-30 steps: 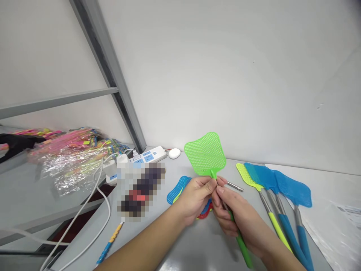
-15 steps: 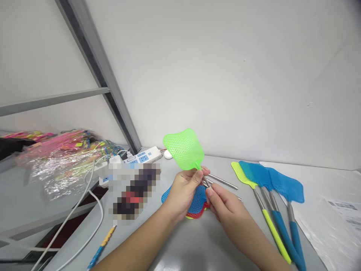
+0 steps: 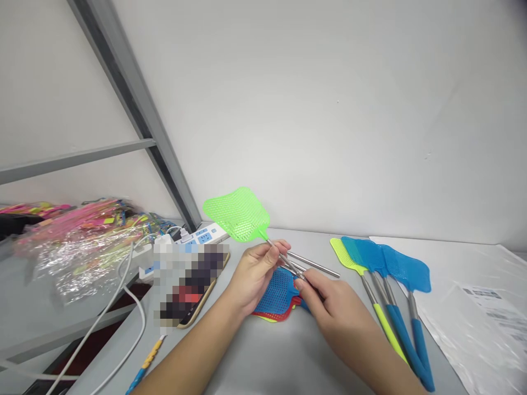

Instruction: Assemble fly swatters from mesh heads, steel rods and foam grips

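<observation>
Both my hands hold a fly swatter with a green mesh head [image 3: 241,215], raised above the table and tilted to the left. My left hand [image 3: 260,274] is closed round its thin metal rod, a little below the green head. Lower on the rod, my right hand [image 3: 325,302] pinches it between thumb and fingers. Under my hands lie a blue swatter head [image 3: 276,292] and a red swatter head [image 3: 280,316], stacked with a yellow edge showing beneath. Behind my hands a loose metal tube [image 3: 319,265] rests on the table.
Several finished-looking swatters, yellow-green [image 3: 348,256] and blue [image 3: 407,269], fan out at the right beside a white plastic sheet [image 3: 465,323]. At the left are a partly blurred phone [image 3: 201,299], power strips [image 3: 206,237], white cables and plastic-wrapped bundles [image 3: 90,241] by a metal frame [image 3: 135,109].
The green head has moved left and away from my left hand, with more metal rod showing between them. My right hand has shifted slightly down along the rod. The camera view has shifted a little.
</observation>
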Tool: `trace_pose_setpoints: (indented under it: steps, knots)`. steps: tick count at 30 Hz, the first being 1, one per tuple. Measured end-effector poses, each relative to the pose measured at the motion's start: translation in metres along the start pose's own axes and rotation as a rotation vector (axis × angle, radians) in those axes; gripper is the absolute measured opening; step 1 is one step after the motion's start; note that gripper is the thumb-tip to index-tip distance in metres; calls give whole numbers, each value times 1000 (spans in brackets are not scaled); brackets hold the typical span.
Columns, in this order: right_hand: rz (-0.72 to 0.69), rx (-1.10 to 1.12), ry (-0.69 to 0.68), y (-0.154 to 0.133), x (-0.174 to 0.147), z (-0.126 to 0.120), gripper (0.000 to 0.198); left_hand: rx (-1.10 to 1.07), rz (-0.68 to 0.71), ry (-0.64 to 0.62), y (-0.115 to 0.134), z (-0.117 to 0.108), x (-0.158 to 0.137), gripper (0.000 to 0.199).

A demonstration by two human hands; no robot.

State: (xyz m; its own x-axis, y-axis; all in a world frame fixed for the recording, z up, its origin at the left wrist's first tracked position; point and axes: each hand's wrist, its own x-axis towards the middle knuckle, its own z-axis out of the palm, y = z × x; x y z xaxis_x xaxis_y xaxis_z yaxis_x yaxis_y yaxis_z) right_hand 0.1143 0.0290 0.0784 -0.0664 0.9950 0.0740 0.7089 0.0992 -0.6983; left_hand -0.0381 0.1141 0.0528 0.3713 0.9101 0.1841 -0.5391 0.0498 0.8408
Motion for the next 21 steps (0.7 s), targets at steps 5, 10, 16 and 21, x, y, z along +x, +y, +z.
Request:
trace_pose_setpoints:
  steps: [5,10,16,21]
  knots:
    - [-26,-136,47,7,2,-8,33,28,-15,31,-3,2,-1,16]
    - [-75,-175,76,12,5,-10,32,95,-136,-41,-14,11,-7,22]
    - [-70,-189,65,10,2,-19,35,-24,48,177,6,-4,7,18]
    - [-64,-225,37,13,1,-27,35,-65,58,225,12,-5,10,16]
